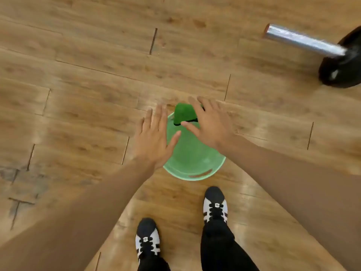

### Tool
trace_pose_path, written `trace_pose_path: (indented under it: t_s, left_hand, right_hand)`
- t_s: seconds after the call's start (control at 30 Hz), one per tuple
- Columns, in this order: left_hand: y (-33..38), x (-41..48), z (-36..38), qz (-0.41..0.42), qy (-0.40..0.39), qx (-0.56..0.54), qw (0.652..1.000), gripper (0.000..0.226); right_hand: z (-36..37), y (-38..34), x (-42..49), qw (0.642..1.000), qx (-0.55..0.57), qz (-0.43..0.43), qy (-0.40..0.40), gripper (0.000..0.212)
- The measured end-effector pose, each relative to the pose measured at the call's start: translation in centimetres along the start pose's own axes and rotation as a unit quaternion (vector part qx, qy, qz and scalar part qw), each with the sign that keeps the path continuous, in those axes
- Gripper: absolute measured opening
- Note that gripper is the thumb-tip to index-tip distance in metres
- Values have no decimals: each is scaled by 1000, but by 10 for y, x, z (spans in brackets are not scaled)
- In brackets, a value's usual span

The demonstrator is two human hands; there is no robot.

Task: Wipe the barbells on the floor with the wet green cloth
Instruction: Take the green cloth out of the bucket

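Above a green basin (195, 174) on the wooden floor (88, 85), both hands are held flat with the fingers straight and spread, and nothing is gripped by either. The left hand (154, 137) is seen over the basin's left rim, its thumb pointing inward across the bowl. The right hand (210, 124) is spread over the far right part of the basin, with its thumb lying across the near edge of the green cloth (182, 113); whether the cloth is actually touched cannot be told. The cloth is bunched and draped over the basin's far rim. Two black-and-white shoes (214, 205) are planted on the floor just on the near side of the basin, with black trousers (218, 247) above them. Well apart from the hands, at the upper right, one end of a barbell (302, 41) is seen. Its bare chrome end is angled toward the left and is joined to a black plate (343, 69) that is cut off by the frame edge.
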State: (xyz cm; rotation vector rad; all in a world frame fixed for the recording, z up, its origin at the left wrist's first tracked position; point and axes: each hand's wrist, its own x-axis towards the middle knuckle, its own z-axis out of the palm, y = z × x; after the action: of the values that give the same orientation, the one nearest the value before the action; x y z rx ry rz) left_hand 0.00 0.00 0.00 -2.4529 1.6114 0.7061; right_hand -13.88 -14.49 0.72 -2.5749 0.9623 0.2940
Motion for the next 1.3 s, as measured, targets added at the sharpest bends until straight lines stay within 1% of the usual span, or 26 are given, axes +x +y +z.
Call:
trace_pose_path:
  t_s: [0.07, 0.17, 0.23, 0.27, 0.4, 0.57, 0.63, 0.73, 0.87, 0.93, 1.0, 1.1, 1.17, 1.23, 1.3]
  left_hand:
    - [-6, 12, 17, -1, 8, -28, 1000, 87]
    - [-15, 27, 40, 21, 38, -21, 999, 89]
    - [-17, 33, 48, 35, 49, -13, 998, 90]
    - [-17, 34, 50, 40, 48, -4, 998, 91]
    - [-14, 36, 55, 29, 48, 14, 998, 96]
    - [-16, 36, 47, 24, 50, 10, 998, 94]
    - [-19, 33, 39, 25, 40, 16, 999, 94]
    - [-23, 30, 27, 34, 39, 26, 998, 94]
    - [-23, 32, 14, 25, 55, 18, 998, 97]
    - [-21, 34, 9, 19, 75, -1, 997, 95]
    - [-19, 33, 2, 20, 89, -10, 996, 93]
    - [-10, 23, -15, 34, 85, -6, 996, 92]
    - [5, 11, -30, 58, 69, 9, 996, 93]
    - [27, -3, -49, 89, 57, 25, 994, 94]
    - [56, -17, -71, 117, 46, 32, 992, 94]
  right_hand:
    - [20, 3, 16, 999, -23, -26, -14, 81]
    - [48, 1, 37, 998, -53, -40, -16, 83]
    - [58, -2, 47, 998, -61, -34, 8, 81]
    - [61, -2, 51, 997, -70, -37, 25, 77]
    - [73, 0, 57, 991, -98, -40, 87, 62]
    - [76, 6, 56, 986, -43, -48, 152, 53]
    - [75, 7, 55, 987, -22, -44, 153, 49]
    - [74, 3, 57, 987, 1, -26, 158, 49]
    - [59, -4, 69, 964, 57, -13, 258, 38]
    - [49, -9, 72, 955, 102, -13, 277, 36]
    - [41, -12, 65, 951, 148, -5, 271, 38]
    - [27, -5, 39, 957, 166, 29, 236, 41]
    - [15, 4, 14, 960, 168, 54, 216, 38]
    - [-2, 17, -16, 961, 163, 86, 204, 41]
    - [-26, 31, -51, 954, 166, 127, 213, 45]
